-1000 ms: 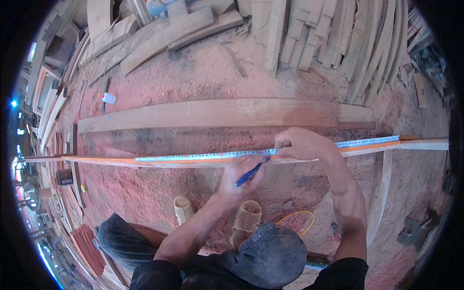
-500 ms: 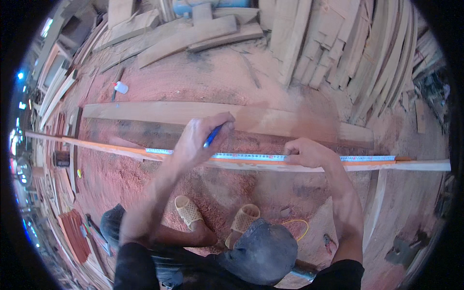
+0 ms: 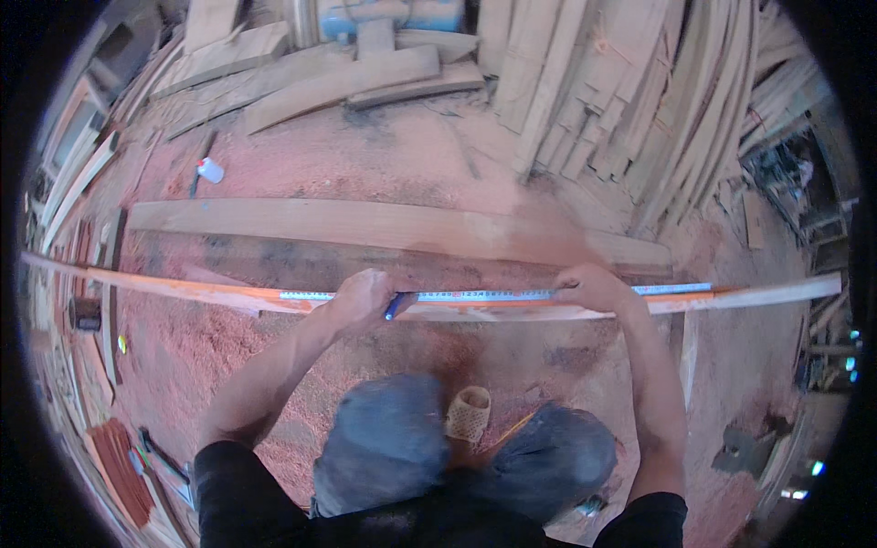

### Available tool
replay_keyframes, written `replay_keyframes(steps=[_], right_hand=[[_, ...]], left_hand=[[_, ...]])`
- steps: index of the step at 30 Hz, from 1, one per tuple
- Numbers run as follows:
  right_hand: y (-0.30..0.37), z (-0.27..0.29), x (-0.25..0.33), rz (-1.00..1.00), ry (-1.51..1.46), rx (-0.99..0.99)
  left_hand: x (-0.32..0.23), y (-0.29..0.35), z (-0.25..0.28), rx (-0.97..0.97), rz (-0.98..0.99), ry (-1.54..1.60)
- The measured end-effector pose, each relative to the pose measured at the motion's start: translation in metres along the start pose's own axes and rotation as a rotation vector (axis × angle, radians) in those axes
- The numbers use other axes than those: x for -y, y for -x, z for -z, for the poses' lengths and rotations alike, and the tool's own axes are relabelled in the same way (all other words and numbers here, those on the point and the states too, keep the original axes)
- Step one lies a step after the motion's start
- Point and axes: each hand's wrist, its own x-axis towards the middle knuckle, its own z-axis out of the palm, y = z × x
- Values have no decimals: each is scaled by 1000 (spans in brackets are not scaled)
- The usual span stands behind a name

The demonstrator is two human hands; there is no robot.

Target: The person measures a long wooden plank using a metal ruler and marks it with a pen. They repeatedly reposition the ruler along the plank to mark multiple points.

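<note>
Pen and tape held along a long, narrow timber

The blue pen is gripped in the closed left hand, which is set over the measuring tape and the narrow timber. The fingers of the right hand are curled at the same tape, farther right; whether it is firmly pinched there cannot be told. The tape is laid lengthwise along the timber, and its blade is seen left of the left hand, between the hands and right of the right hand. An orange stripe is shown along the timber beside it.

The timber's ends are carried well past both hands, out toward either side. Beyond the hands, a narrow band of floor is left between the timber's far edge and a wide plank, which is laid roughly alongside. On the near side, a broader stretch of floor is seen between the timber and the knees, where a woven slipper is partly shown.

The floor is covered with pinkish sawdust. A small white bottle with a red cap is placed beyond and left of the left hand. Long boards are stacked beyond the right hand, and reddish slats are piled near the left elbow's outer side. A blue cylinder is seen far beyond the hands.
</note>
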Motion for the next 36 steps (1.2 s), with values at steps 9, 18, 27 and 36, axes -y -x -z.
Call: replay_keyframes(steps=[9, 18, 27, 36], right_hand=[[63, 24, -46, -276, -36, -130], [37, 9, -38, -113, -32, -158], [36, 22, -43, -71, -103, -55], [35, 11, -44, -45, -81, -129]], left_hand=[[1, -3, 6, 78, 97, -47], [3, 20, 38, 79, 259, -29], [5, 41, 38, -32, 260, 7], [10, 44, 42, -11, 356, 64]])
